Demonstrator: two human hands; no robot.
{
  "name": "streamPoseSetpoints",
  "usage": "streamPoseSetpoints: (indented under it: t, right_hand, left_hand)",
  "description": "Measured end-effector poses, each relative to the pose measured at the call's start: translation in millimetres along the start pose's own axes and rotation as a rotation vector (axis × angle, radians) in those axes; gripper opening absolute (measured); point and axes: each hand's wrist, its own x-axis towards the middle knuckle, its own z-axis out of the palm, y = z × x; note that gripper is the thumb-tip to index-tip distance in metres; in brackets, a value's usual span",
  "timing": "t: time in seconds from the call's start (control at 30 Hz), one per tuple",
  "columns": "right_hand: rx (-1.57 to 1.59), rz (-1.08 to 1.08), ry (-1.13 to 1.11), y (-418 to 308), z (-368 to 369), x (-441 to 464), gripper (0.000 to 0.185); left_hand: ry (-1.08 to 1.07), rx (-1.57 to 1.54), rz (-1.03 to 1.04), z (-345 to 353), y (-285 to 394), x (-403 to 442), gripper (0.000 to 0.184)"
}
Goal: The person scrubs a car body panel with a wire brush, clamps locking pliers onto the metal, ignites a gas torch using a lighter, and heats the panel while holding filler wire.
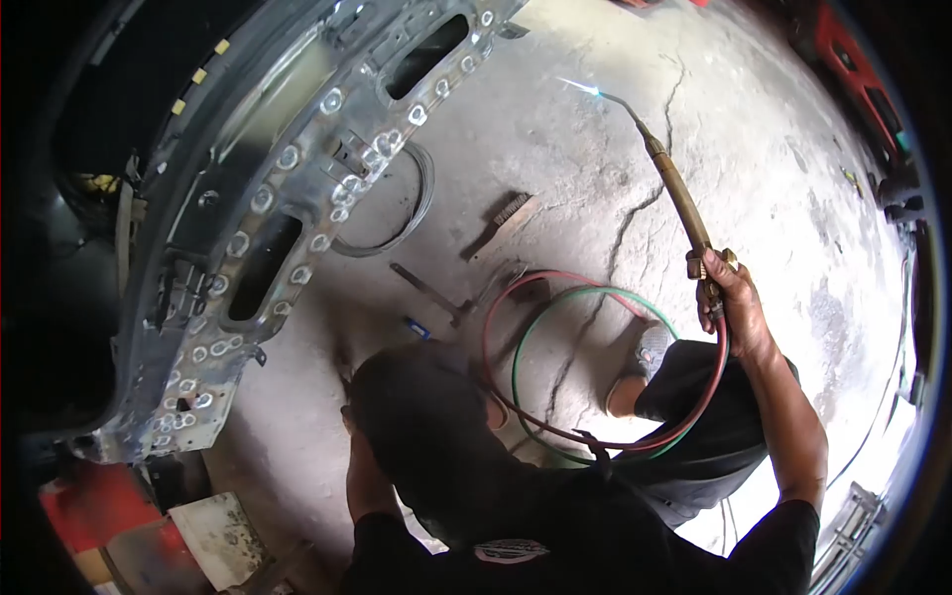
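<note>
My right hand is wrapped round the valve end of a brass gas torch. A small bluish-white flame burns at its tip, pointing up and left. Red and green hoses loop from the torch over the floor and my leg. Only a sliver of my left hand shows beside a dark rounded shape; its fingers are hidden. Left of both hands stands a grey metal vehicle body panel with many round weld marks and long oval holes.
On the cracked concrete floor lie a wire brush, a coil of wire, a hammer and a small blue object. A stained pale board sits at lower left. Red equipment stands at the right edge.
</note>
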Motion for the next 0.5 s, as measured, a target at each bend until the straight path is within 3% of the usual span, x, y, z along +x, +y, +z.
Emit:
streamPoseSetpoints:
  t: [0.23, 0.27, 0.3, 0.33, 0.5]
  right_hand:
    - [0.169, -0.062, 0.029, 8.9, -24.2, -39.0, 0.052]
    - [0.182, -0.074, 0.044, 9.5, -26.8, -42.9, 0.049]
    - [0.193, -0.084, 0.055, 9.2, -27.5, -46.5, 0.046]
    - [0.200, -0.093, 0.063, 8.5, -27.8, -49.5, 0.044]
    - [0.266, -0.105, -0.007, 7.8, -32.3, -60.9, 0.042]
  left_hand:
    - [-0.134, -0.271, 0.192, -65.7, 30.4, -58.0, 0.052]
    - [-0.094, -0.265, 0.310, -77.3, 35.8, -69.4, 0.051]
    - [0.028, -0.255, 0.587, -85.8, 37.5, -83.4, 0.035]
    - [0.079, -0.055, 0.438, -119.4, 96.0, -179.7, 0.035]
    - [0.262, -0.030, 0.862, -186.2, 149.5, -261.1, 0.028]
